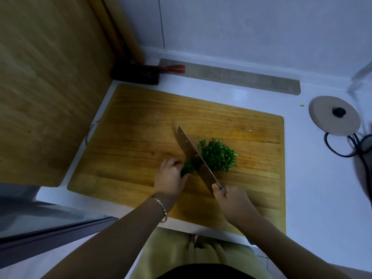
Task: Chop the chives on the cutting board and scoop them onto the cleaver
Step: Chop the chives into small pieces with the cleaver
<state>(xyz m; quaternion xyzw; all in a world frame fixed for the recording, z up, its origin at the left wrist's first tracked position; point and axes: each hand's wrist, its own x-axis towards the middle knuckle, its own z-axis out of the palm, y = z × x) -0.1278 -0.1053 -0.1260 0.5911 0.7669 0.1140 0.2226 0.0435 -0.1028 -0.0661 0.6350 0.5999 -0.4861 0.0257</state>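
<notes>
cutting board: chives beneath left fingers

A long grey strip lies flat on the white counter, along the foot of the pale wall. At its left end is a dark-bristled brush, whose red handle reaches over that end. Left of the brush, a large wooden board stands upright, with a wooden pole leaning in the corner behind it. Past the strip's right end, nearer the viewer, sits a round beige lid with a black knob. Dark cables loop just beside it.
</notes>
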